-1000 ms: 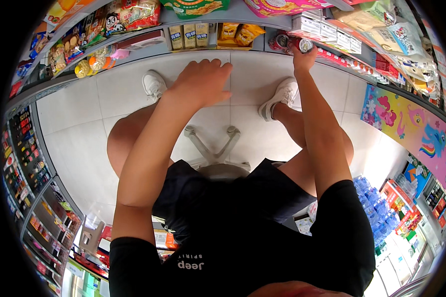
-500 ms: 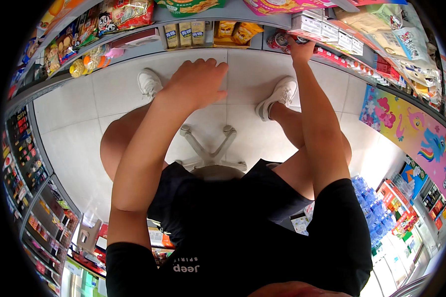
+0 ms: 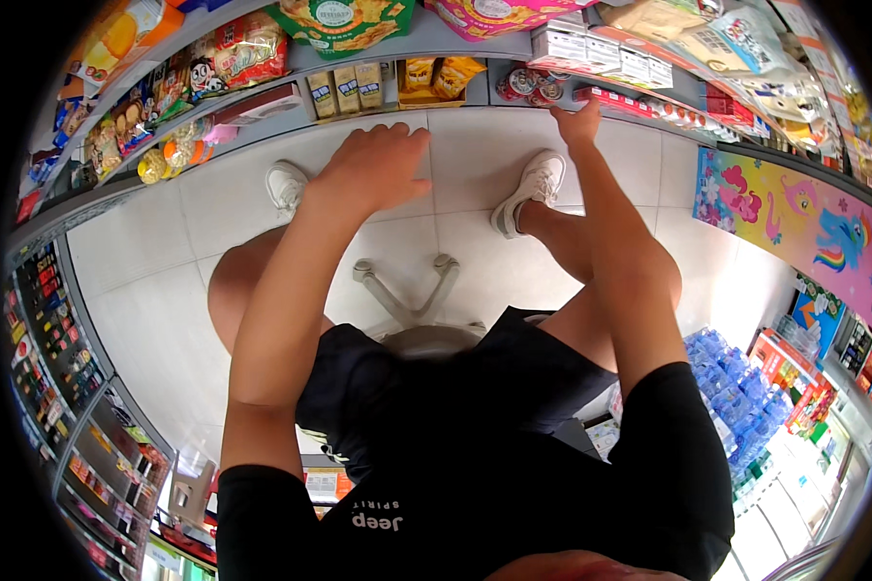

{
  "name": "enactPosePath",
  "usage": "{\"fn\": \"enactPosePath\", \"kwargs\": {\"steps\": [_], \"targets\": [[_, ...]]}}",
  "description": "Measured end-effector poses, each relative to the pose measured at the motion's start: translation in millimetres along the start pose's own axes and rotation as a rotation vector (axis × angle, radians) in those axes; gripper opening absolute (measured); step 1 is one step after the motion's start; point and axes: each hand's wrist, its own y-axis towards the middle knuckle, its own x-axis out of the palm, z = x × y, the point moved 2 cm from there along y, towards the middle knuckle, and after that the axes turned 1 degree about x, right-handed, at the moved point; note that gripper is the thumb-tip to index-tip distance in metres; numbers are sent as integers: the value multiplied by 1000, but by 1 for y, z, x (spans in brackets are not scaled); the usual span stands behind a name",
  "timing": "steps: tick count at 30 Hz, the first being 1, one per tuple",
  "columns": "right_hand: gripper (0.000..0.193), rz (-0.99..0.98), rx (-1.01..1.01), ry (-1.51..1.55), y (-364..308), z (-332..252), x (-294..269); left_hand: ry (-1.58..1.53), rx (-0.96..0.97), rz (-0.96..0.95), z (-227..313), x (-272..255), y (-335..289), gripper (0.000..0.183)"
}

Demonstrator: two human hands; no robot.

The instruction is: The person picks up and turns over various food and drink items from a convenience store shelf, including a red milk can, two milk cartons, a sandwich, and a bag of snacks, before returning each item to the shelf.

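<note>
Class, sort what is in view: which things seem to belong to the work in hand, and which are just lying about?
Work in hand, it seems:
right hand, close to the cans
red cans, nearest that hand
left hand, apart from the goods

Just lying about:
green bag
pink bag
yellow packets
bluish bottles
colourful banner

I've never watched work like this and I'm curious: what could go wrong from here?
The right hand is close to the red cans, so a careless brush might tip one over. A dislodged can could drop onto the tiled floor, perhaps near the white shoe in front of them.
</note>
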Motion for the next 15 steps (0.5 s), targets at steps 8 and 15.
{"fn": "enactPosePath", "kwargs": {"steps": [8, 15], "targets": [[40, -609, 26, -390, -7, -100, -141, 12, 32, 18, 5, -4, -9, 53], [42, 6, -665, -248, -23, -161, -163, 30, 33, -12, 12, -1, -1, 48]]}}
